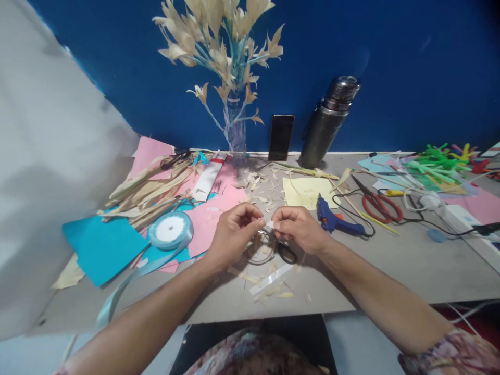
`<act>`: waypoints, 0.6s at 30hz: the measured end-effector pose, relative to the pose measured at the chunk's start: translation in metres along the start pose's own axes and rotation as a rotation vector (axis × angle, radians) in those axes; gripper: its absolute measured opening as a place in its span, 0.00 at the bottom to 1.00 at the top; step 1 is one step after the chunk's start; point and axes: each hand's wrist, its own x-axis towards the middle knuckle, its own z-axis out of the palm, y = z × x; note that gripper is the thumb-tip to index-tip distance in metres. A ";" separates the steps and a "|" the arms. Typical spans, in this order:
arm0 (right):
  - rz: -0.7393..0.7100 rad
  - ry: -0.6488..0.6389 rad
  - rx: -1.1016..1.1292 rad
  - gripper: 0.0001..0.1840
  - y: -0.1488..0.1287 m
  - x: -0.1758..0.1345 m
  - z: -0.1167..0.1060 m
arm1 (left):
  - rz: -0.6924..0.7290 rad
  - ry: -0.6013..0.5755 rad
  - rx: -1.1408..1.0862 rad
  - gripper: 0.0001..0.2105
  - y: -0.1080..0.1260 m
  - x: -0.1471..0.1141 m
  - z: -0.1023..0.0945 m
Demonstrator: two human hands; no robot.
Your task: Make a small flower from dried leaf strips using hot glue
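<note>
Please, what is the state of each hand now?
Left hand: fingers curled in beside the small white piece; grip cannot be told.
Right hand: closed, pinching the small white piece.

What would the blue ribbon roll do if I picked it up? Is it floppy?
The loose tail of the ribbon roll would probably flop, since it looks thin and bends. More might unwind as you lift, because that end is loose. Lying on its flat side, the roll would likely slide rather than roll when pushed.

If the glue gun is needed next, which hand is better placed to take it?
Probably the right hand: the glue gun lies near it, while the left hand is farther. Both hands, however, seem occupied with a white scrap.
</note>
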 end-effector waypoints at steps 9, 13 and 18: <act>-0.008 -0.016 0.088 0.03 0.001 -0.002 0.002 | -0.374 -0.104 -0.549 0.10 0.007 0.006 -0.004; -0.019 0.081 0.037 0.05 -0.003 -0.002 0.003 | 0.085 0.138 -0.062 0.02 0.013 0.000 -0.007; -0.017 0.114 -0.077 0.05 -0.004 -0.003 0.009 | 0.461 0.106 0.502 0.04 0.008 -0.009 -0.002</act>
